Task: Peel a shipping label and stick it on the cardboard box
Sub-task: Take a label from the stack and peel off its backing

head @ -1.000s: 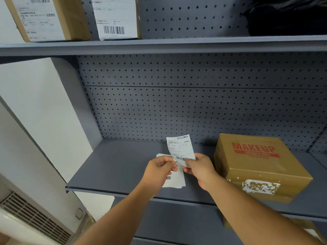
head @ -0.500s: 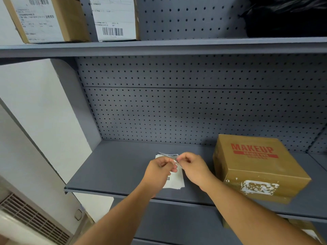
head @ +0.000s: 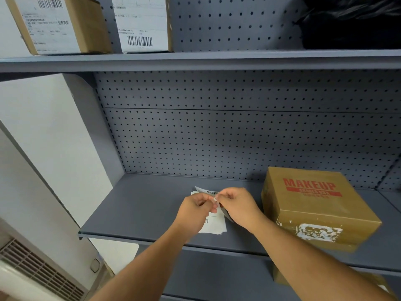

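Note:
A white shipping label with a barcode lies nearly flat above the grey shelf, pinched at its near edge by both hands. My left hand and my right hand meet fingertip to fingertip on that edge. Under them a small stack of labels rests on the shelf. The brown cardboard box, printed MAKEUP in red, stands to the right of my hands with torn white label remains on its front face.
Two labelled cardboard boxes and a black bag sit on the upper shelf. A pegboard back panel closes the rear. A white wall and a vent lie to the left.
The label stood upright in my hands a second ago; it now lies tipped flat away from me. Both hands have closed together on its near edge.

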